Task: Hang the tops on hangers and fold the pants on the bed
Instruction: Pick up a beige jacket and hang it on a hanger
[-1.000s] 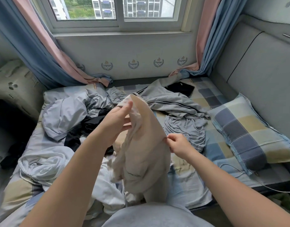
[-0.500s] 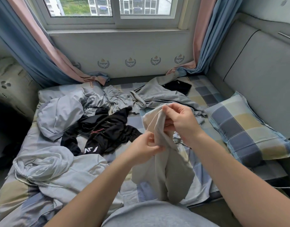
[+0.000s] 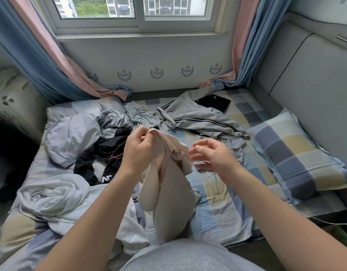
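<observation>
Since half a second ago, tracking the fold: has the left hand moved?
Yes: left hand, holding the beige garment, moved left, away from the checked pillow.

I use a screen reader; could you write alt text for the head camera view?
A person's left hand holds a beige garment up by its top edge over a bed, the open right hand close beside it. Grey, white and black clothes lie scattered across the bed, with a checked pillow at the right.

two bare arms, bare left hand (image 3: 137, 151) and bare right hand (image 3: 213, 155), a plain light grey top (image 3: 188, 257) over the tummy, smooth soft cloth
</observation>
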